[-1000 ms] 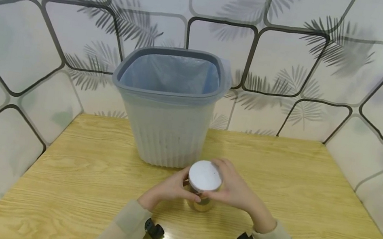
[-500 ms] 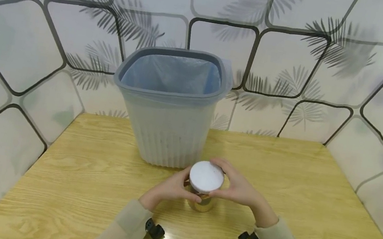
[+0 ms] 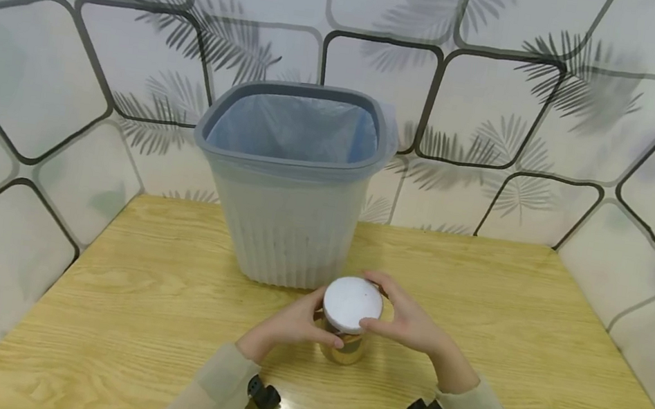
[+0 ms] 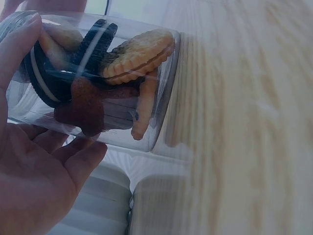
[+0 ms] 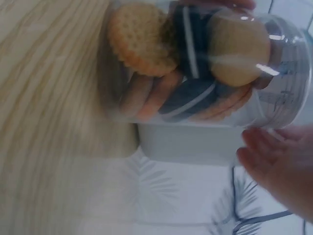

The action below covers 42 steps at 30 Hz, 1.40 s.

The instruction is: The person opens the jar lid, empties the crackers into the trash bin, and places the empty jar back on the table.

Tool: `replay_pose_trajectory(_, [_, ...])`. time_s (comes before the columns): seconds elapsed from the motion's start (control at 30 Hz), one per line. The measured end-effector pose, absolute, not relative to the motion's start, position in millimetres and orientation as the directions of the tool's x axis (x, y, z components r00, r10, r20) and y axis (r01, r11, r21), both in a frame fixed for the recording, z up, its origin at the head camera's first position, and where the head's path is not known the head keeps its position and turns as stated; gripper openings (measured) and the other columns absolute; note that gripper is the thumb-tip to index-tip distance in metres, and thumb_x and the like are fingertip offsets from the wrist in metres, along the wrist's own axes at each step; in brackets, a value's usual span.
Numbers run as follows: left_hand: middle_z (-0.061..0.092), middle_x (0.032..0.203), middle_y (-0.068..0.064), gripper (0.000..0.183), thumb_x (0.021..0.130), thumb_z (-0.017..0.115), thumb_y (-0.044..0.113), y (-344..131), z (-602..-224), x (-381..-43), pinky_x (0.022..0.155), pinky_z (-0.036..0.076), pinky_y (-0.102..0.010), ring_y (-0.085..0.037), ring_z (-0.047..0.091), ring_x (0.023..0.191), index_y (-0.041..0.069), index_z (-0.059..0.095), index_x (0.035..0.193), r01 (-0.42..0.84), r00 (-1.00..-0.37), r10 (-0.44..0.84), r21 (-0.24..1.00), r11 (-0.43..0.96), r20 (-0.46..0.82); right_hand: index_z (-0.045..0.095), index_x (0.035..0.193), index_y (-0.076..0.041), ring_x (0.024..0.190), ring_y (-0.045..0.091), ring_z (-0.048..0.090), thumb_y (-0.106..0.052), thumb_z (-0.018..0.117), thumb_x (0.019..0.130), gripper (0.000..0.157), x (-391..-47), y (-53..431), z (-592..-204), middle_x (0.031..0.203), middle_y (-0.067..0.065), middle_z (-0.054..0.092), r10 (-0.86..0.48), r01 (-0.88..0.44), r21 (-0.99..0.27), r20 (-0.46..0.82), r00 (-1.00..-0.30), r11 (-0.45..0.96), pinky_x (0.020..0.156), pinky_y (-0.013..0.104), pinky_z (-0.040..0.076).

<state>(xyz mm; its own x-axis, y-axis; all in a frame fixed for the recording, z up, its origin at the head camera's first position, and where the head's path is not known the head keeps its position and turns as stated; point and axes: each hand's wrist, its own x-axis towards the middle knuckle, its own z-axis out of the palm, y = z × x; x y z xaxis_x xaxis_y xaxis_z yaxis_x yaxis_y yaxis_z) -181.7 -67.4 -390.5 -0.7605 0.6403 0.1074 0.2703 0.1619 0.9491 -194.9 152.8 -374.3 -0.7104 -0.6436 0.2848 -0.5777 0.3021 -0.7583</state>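
Note:
A clear jar [image 3: 347, 352] with a white lid [image 3: 352, 304] stands on the table in front of me. Inside it, dark sandwich cookies [image 4: 44, 78] and a pale sandwich cookie [image 4: 142, 56] show in the left wrist view; a round cookie [image 5: 142, 39] shows in the right wrist view. My left hand [image 3: 294, 321] grips the jar's side just below the lid, thumb in front. From the right, my right hand [image 3: 409, 322] holds the lid's edge between thumb and fingers. Some of the fingers behind the jar are hidden in the head view.
Behind the jar, slightly left, stands a pale ribbed trash bin [image 3: 286, 227] with a grey rim and a bag liner. The wooden table [image 3: 117, 315] meets patterned walls [image 3: 473, 106] at the back and both sides.
My right thumb has shifted up and slightly right along the lid's edge, and the right wrist has turned a little. The left hand stays on the jar, which has barely moved.

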Motion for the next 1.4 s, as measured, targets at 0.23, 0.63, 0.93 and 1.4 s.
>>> replay_pose_trajectory(0.23, [0.035, 0.133, -0.014, 0.080, 0.074, 0.071, 0.003, -66.9, -391.0, -182.9, 0.094, 0.034, -0.036, -0.026, 0.037, 0.118, 0.001, 0.023, 0.137, 0.281, -0.756, 0.644, 0.946, 0.159, 0.116, 0.035, 0.124, 0.012, 0.109, 0.036, 0.043, -0.031, 0.072, 0.074, 0.075, -173.7, 134.6, -360.6, 0.120, 0.027, 0.041, -0.437, -0.496, -0.632, 0.264, -0.860, 0.596, 0.085, 0.048, 0.041])
replay_pose_trajectory(0.63, [0.035, 0.133, -0.013, 0.078, 0.074, 0.071, 0.003, -67.5, -391.9, -183.0, 0.096, 0.032, -0.039, -0.026, 0.036, 0.119, 0.001, 0.024, 0.137, 0.273, -0.755, 0.646, 0.950, 0.149, 0.115, 0.039, 0.121, 0.012, 0.100, 0.032, 0.046, -0.041, 0.078, 0.061, 0.089, -165.3, 122.1, -366.6, 0.114, 0.024, 0.045, -0.405, -0.532, -0.444, 0.352, -0.844, 0.721, 0.079, 0.044, 0.046])
replay_pose_trajectory(0.93, [0.034, 0.133, -0.013, 0.078, 0.075, 0.070, 0.004, -67.8, -391.0, -182.9, 0.095, 0.032, -0.037, -0.025, 0.035, 0.119, 0.001, 0.023, 0.137, 0.274, -0.753, 0.648, 0.950, 0.148, 0.116, 0.040, 0.120, 0.013, 0.102, 0.033, 0.045, -0.035, 0.078, 0.062, 0.085, -168.0, 123.3, -368.4, 0.116, 0.024, 0.043, -0.434, -0.563, -0.457, 0.362, -0.825, 0.689, 0.079, 0.044, 0.046])
replay_pose_trajectory(1.4, [0.034, 0.133, -0.013, 0.079, 0.075, 0.070, 0.004, -67.0, -391.2, -183.1, 0.095, 0.033, -0.036, -0.025, 0.037, 0.117, 0.000, 0.022, 0.137, 0.284, -0.749, 0.653, 0.945, 0.162, 0.113, 0.035, 0.126, 0.009, 0.105, 0.031, 0.044, -0.024, 0.077, 0.067, 0.080, -185.1, 142.3, -371.8, 0.121, 0.020, 0.040, -0.601, -0.644, -0.628, 0.328, -0.729, 0.437, 0.085, 0.047, 0.041])
